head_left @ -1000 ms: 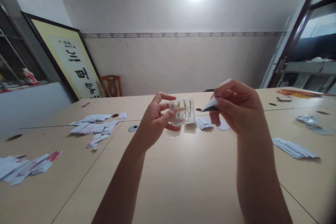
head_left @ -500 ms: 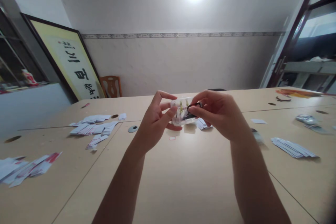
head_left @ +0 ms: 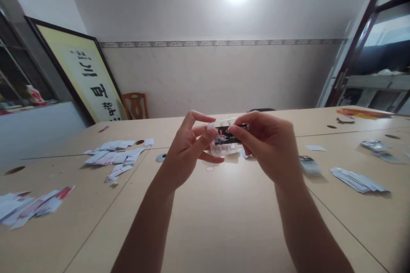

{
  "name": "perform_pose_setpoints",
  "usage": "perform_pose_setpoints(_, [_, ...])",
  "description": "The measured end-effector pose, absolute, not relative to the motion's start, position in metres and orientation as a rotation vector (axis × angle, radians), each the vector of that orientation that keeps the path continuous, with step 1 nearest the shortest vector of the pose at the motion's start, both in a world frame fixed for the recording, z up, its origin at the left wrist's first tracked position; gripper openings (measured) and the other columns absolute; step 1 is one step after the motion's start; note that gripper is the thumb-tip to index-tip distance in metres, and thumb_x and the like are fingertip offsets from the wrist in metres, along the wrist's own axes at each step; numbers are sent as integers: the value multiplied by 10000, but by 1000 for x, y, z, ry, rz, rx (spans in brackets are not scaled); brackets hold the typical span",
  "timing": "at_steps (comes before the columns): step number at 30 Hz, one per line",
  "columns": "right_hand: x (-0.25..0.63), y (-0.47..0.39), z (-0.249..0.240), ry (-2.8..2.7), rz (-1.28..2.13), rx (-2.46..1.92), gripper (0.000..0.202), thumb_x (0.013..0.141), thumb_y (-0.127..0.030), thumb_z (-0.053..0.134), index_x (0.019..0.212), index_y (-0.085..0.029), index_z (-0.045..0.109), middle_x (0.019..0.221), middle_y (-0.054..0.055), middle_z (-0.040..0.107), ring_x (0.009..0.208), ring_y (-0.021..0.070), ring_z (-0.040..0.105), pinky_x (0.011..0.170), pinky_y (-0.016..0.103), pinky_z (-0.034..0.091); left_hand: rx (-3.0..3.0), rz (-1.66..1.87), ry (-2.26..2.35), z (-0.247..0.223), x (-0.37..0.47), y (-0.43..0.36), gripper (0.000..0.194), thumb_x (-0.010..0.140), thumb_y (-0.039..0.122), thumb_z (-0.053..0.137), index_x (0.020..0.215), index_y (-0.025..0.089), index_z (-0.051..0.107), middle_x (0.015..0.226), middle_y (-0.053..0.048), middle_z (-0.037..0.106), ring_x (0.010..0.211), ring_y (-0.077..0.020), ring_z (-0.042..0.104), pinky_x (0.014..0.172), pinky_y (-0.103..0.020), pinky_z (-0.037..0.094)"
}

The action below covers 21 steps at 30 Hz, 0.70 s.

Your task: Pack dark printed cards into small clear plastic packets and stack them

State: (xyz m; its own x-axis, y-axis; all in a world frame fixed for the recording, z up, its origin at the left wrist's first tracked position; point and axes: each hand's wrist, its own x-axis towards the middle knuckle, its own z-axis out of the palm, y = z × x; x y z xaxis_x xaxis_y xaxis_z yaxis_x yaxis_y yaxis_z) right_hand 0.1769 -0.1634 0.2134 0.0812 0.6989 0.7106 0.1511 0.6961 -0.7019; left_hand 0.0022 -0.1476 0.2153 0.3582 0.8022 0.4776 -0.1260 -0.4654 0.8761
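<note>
My left hand (head_left: 189, 150) grips a clear plastic case (head_left: 221, 150) by its left side, thumb in front and fingers spread around the back and underside. Small yellowish items show at the case's top edge; what they are I cannot make out. A black printed card (head_left: 229, 137) lies across the front of the case. It is pinched at its right part between the thumb and fingers of my right hand (head_left: 268, 143). Both hands hold these just above the table, and my right fingertips are partly hidden behind the card.
Loose paper slips (head_left: 112, 153) lie to the left on the table (head_left: 218, 222), with more strips (head_left: 38, 207) nearer. On the right are a stack of clear cases (head_left: 309, 165), a fanned pile of white strips (head_left: 358, 180) and clear packets (head_left: 374, 145). A chair (head_left: 136, 106) stands behind.
The black card has been laid flatter over the case's front, its print now facing me and covering most of the yellowish items. My right arm has shifted slightly left, uncovering the stack of clear cases.
</note>
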Motion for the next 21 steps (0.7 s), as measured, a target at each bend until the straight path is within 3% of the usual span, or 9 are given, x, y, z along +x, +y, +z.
perform_pose_setpoints(9, [178,-165,215,-1414,611,-632,119,765,-257,778,734,-181,691,467,-60,503,393,67,448,355,195,352,1671,1281,604,220,3,-157,283,882,403,648,1034,227,487,813,11,662,705,-157,698,568,-312,650])
perform_pose_setpoints(16, [174,-165,213,-1370,519,-640,120,768,-250,768,716,-178,687,456,-62,495,380,61,427,343,192,322,1691,1281,643,222,5,-159,324,873,407,655,1084,246,468,700,65,571,620,-130,674,574,-307,652])
perform_pose_setpoints(21, [173,-165,212,-1369,464,-667,137,768,-276,767,717,-177,687,465,-60,498,389,62,429,351,196,336,1704,1272,679,222,8,-162,285,892,424,624,1044,238,472,749,42,613,662,-151,695,569,-319,653])
